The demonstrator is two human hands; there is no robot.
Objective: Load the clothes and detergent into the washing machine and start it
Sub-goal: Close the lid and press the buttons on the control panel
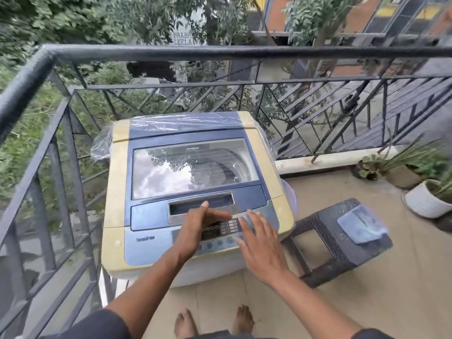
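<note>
Head view, looking down over a balcony. Top-loading washing machine (193, 192) stands in the corner against the black metal railing (146, 53); blue top, yellowed side panels, clear plastic wrap bunched over its back edge. Glass lid (194, 167) is down and flat, sky and leaves mirrored in it, the drum dimly visible beneath.

Both hands are out over the control panel (220, 231) at the machine's front edge. Left hand (195, 226): fingers straight and together, thumb lifted toward the recessed lid handle (200, 204), palm turned inward, nothing held. Right hand (259, 241): fingers spread and loose, nothing held, fingertips above the right part of the panel near the button rows. Both are slightly blurred; whether either actually touches the panel, I cannot tell.

Right of the machine, a dark woven-pattern stool (340, 241) on the tiled floor. On its far corner lies a bluish packet (362, 223), too blurred to read. Beyond it, a white pot (425, 200) with a green plant, and another planter nearer the railing.

Bare feet (212, 321) at the bottom edge, just short of the machine. No loose clothes can be made out.
</note>
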